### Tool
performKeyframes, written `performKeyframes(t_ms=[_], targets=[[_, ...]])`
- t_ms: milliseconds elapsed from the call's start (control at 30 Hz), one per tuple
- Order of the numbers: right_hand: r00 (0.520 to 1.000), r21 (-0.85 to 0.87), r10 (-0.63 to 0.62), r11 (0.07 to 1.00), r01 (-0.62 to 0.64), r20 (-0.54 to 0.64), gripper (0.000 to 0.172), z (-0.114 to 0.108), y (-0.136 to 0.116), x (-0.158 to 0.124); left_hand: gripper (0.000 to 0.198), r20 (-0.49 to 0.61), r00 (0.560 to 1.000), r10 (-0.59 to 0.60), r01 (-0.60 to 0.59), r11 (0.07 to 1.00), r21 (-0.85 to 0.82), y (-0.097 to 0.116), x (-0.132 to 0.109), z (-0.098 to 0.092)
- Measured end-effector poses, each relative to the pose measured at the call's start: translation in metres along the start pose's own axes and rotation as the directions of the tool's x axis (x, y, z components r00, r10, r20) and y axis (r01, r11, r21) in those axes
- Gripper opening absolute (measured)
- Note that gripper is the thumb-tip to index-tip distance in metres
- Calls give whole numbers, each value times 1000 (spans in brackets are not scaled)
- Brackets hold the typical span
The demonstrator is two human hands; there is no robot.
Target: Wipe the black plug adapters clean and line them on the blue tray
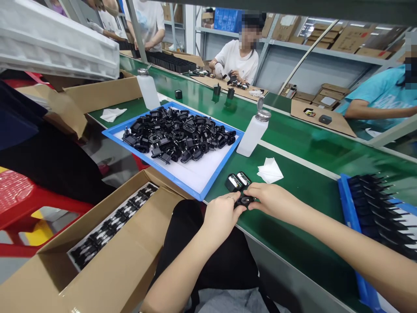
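At the near edge of the green bench, my left hand (221, 215) and my right hand (269, 199) meet with closed fingers around a small black plug part (245, 200). My fingers cover much of it, so I cannot tell whether it is one piece or two. Just beyond my fingertips stand two black adapter housings (230, 186), open at the top with pale parts and green circuit board inside. To the left, a blue-rimmed tray (198, 191) carries a heap of loose black plug parts (177, 135).
A white dispenser bottle (252, 135) and a folded white tissue (270, 170) are beyond my hands. Another bottle (148, 89) stands farther left. A blue tray (353, 221) of black adapters is at right, an open carton (130, 234) lower left. Co-workers sit across the green conveyor (302, 145).
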State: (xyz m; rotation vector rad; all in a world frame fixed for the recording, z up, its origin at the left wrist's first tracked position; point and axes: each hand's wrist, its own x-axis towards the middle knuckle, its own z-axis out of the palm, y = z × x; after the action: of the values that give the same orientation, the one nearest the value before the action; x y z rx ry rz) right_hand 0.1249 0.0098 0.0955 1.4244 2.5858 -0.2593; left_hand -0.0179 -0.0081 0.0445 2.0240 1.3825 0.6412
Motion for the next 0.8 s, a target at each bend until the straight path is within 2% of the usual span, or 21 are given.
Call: performKeyframes(t_ms=[100, 167, 300, 433, 533, 567, 633, 700, 800], targets=[[998, 0, -16, 1000, 16, 58, 11, -5, -1, 5, 18, 154, 980, -123, 91, 975, 203, 17, 8, -13], [996, 10, -7, 1000, 6, 94, 8, -8, -2, 7, 9, 230, 957, -178, 108, 952, 287, 28, 14, -19], [987, 45, 3, 999, -10, 162, 4, -14, -1, 11, 4, 295, 940, -169, 71, 947, 315, 35, 26, -23], [972, 81, 32, 995, -52, 231, 5, -15, 3, 17, 8, 276, 953, -127, 44, 956, 289, 29, 34, -20], [967, 89, 69, 992, -93, 243, 6, -13, 4, 20, 5, 284, 951, -120, 45, 966, 255, 26, 30, -14], [970, 100, 69, 990, -95, 234, 7, -11, 4, 19, 4, 261, 958, -122, 60, 971, 233, 26, 26, -11], [977, 150, 59, 985, -90, 205, 11, -9, 6, 17, 10, 145, 983, -115, 90, 981, 172, 25, 16, -10], [983, 197, 55, 976, -90, 174, 17, -8, 8, 12, 20, 66, 993, -101, 91, 987, 130, 21, 8, -16], [985, 210, 107, 968, -134, 139, 33, -11, 13, 0, 16, 83, 985, -148, 122, 959, 258, 5, 13, -44]])
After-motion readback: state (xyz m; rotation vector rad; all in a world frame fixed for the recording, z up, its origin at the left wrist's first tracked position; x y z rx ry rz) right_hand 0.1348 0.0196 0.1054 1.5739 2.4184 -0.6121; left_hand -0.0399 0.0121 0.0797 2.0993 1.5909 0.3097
